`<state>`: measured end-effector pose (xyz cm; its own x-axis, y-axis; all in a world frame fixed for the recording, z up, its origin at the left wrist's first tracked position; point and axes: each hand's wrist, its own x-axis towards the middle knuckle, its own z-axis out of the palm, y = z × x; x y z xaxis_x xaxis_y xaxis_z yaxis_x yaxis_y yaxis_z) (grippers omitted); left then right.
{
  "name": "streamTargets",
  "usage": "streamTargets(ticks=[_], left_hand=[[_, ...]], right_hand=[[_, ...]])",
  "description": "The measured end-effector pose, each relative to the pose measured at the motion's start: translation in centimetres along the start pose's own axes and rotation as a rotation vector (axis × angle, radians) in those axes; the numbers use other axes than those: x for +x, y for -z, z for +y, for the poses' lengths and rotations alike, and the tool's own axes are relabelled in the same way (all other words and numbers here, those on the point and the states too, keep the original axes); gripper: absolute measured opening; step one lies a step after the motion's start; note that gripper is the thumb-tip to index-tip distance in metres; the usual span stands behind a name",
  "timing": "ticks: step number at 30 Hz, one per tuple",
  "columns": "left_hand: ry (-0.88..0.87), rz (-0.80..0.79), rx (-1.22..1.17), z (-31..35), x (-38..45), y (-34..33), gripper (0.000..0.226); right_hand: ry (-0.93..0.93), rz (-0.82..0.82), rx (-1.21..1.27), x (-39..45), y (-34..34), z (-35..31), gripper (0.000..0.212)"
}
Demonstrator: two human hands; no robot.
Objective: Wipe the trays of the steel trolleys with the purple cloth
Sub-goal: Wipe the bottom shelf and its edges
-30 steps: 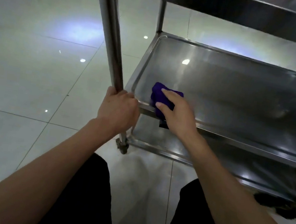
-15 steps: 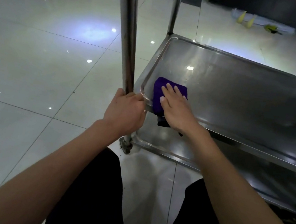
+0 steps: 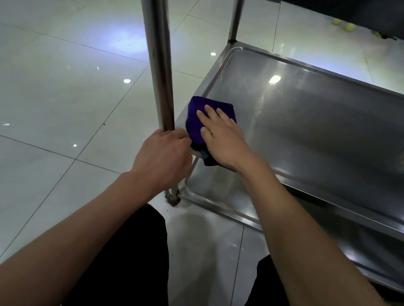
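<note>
Head view, folded purple cloth [image 3: 198,118], steel tray [image 3: 330,136]

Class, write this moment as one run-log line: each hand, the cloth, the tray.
left hand: grips trolley post | right hand: flat, presses purple cloth | cloth: near-left corner of middle tray | step: wiping

Right hand [image 3: 224,138] presses purple cloth [image 3: 199,115] flat on tray [image 3: 330,136]; left hand [image 3: 162,157] grips trolley post [image 3: 159,48].

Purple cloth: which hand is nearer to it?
Right. The right hand presses flat on the purple cloth; the left hand grips the trolley post just beside it.
</note>
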<state>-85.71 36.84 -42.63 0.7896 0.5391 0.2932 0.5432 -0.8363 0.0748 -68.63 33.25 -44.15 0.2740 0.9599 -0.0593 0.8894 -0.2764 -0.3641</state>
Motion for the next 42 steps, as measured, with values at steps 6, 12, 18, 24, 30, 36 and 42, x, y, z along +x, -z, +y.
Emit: streamTargets(ticks=[6,12,18,24,30,36,42], left_hand=[[0.01,0.01,0.038,2.4,0.9,-0.5,0.025],[-0.146,-0.083,-0.053,8.6,3.6,-2.2,0.031],[-0.262,-0.146,-0.121,15.2,5.8,-4.1,0.031],[-0.211,-0.165,-0.121,17.7,6.4,-5.2,0.03],[-0.19,-0.165,-0.17,17.8,6.9,-5.5,0.027],[-0.2,-0.143,-0.202,17.5,6.8,-5.7,0.027],[-0.261,-0.154,-0.294,15.3,6.6,-4.7,0.021]], right_hand=[[-0.154,0.073,0.004,-5.4,0.6,4.1,0.052],[-0.328,0.128,-0.05,-10.9,2.5,10.8,0.053],[-0.433,0.141,-0.053,-15.6,4.5,15.9,0.053],[-0.491,0.185,-0.067,-19.3,5.7,19.5,0.052],[-0.586,0.194,-0.094,-21.3,6.7,22.5,0.053],[-0.614,0.238,-0.084,-20.0,6.4,21.3,0.053],[-0.55,0.221,-0.057,-16.2,5.8,19.2,0.053]])
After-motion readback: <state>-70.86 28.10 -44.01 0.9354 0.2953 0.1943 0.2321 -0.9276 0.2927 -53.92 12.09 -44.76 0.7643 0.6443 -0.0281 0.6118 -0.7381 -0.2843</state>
